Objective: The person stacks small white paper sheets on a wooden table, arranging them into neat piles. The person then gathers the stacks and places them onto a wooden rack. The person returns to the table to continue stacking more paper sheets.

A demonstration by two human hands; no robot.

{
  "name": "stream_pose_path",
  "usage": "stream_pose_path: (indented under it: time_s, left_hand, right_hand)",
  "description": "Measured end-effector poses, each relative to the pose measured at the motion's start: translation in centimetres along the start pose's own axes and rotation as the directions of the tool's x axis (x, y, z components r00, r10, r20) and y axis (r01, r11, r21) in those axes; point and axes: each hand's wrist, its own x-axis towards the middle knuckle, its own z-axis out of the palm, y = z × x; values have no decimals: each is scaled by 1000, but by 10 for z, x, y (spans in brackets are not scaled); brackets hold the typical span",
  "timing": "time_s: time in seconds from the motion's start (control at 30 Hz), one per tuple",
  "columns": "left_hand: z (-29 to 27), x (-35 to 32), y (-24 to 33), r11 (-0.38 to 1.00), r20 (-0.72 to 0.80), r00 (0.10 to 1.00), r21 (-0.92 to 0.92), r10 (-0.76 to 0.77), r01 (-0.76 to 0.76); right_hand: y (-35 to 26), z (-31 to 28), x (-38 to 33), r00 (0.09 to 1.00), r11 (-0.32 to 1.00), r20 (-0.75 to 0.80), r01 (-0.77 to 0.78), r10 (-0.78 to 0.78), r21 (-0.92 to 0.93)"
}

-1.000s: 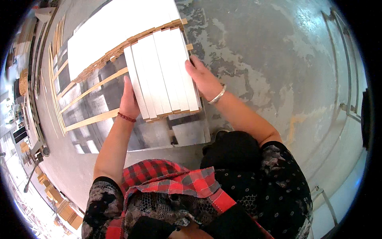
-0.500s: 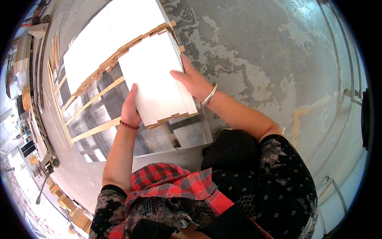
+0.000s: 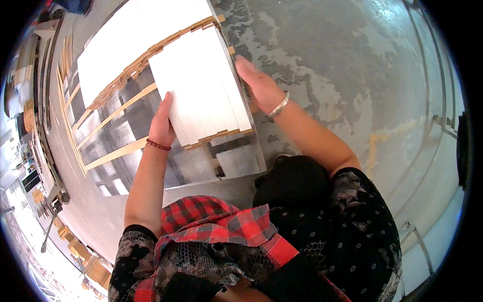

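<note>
A bundle of narrow white boards with bare brown ends point(image 3: 201, 90) lies side by side before me. My left hand point(image 3: 163, 123) rests against its left edge with fingers stretched out. Off the right edge, my right hand point(image 3: 259, 84) is held flat, its fingers straight and slightly blurred, with nothing in it. Whether its fingertips touch the edge I cannot tell. Just beyond the bundle is a larger spread of white boards point(image 3: 146, 38) with uneven brown ends. Pale wooden strips point(image 3: 121, 153) lie across the grey-and-white patterned base point(image 3: 191, 171) beneath.
Worn grey concrete floor point(image 3: 322, 60) extends to the right, with metal rails point(image 3: 445, 123) at its edge. Long thin strips point(image 3: 68, 116) lie left of the base. Stacked cardboard-coloured pieces point(image 3: 80, 249) stand far left. Part of a dark-clothed person point(image 3: 73, 6) shows at the top left.
My right hand has let go of the bundle's right side, its thumb leaving the top, and has moved slightly outward and away. My left hand stays at the left edge.
</note>
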Motion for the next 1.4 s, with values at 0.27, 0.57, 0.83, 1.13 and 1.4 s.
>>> stream_pose_path:
  time_s: [0.27,0.57,0.83,1.13,1.4]
  left_hand:
    - [-90,-76,-48,480,29,879,829,475,-287]
    - [-27,-68,-72,373,688,724,684,-47,-627]
    - [-27,-57,-65,359,675,738,688,3,-630]
    - [-23,-63,-72,231,678,733,705,58,-670]
    - [-26,-79,-46,382,628,740,762,-239,-524]
  right_hand:
    - [-25,-60,-85,996,931,70,-20,49,-364]
    - [42,-7,-93,629,633,723,443,285,-635]
    - [33,-3,-73,713,648,645,359,275,-672]
    - [57,0,-85,774,491,625,507,101,-708]
    - [39,-9,-99,729,631,674,467,122,-620]
